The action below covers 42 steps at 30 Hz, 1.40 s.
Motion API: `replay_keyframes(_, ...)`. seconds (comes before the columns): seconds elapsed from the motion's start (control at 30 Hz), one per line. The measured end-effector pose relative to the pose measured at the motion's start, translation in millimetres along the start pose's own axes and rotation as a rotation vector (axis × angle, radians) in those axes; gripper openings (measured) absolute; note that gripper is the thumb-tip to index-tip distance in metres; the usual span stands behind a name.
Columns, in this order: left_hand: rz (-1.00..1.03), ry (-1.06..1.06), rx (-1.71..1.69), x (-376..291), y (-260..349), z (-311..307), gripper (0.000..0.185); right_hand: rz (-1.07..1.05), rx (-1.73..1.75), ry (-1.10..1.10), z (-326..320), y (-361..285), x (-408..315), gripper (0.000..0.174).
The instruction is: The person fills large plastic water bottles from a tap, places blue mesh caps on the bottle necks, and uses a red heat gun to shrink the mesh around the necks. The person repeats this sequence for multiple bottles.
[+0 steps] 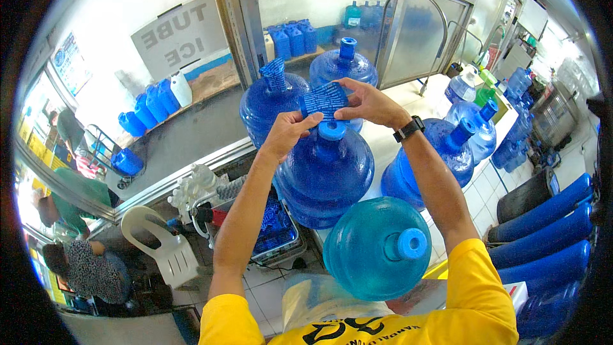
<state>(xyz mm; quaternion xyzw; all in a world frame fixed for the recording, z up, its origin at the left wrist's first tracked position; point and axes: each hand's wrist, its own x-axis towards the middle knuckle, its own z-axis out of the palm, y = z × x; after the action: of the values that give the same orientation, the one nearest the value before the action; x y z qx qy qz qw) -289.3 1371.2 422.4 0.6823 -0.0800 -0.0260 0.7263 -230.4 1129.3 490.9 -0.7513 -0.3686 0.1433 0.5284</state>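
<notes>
My left hand (pixel 290 133) and my right hand (pixel 366 103) pinch a blue printed plastic seal sleeve (pixel 324 100) between them. The sleeve is just above the capped neck of a blue water jug (pixel 325 172); whether it touches the cap is unclear. Behind it, another blue jug (pixel 273 100) has a similar sleeve (pixel 274 75) standing loosely over its neck. A third blue jug (pixel 344 67) has a cap and no loose sleeve. Nearest my body is a teal jug (pixel 373 244) with a light blue cap (pixel 412 244). A black watch is on my right wrist.
More blue jugs (pixel 426 153) stand on the right of the white counter (pixel 378 182). A crate (pixel 278 230) of blue sleeves sits low on the left, beside a white plastic chair (pixel 163 249). Curved metal pipes (pixel 443 14) rise behind. Several people are beyond the frame at far left.
</notes>
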Motion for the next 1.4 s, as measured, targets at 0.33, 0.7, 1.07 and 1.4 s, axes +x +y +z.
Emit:
replay_keyframes(0.33, 0.406, 0.066, 0.593, -32.5, -12.4, 2.9, 0.049, -0.001, -0.193, 0.056, 10.4, 24.5, -16.9, 0.079)
replay_keyframes(0.7, 0.581, 0.257, 0.622, -161.4, -61.0, -73.1, 0.063, 0.102, -0.319, -0.017, -10.0, 46.0, -96.7, 0.109)
replay_keyframes(1.07, -0.478, 0.711, 1.078, -363.2, -384.3, -261.2, 0.050, 0.411, -0.311, 0.353, 10.2, -27.8, -233.1, 0.098)
replay_keyframes(1.4, -0.770, 0.610, 1.040, -333.5, -397.5, -298.0, 0.040, 0.491, -0.371, 0.462, 46.1, -61.4, -266.9, 0.104)
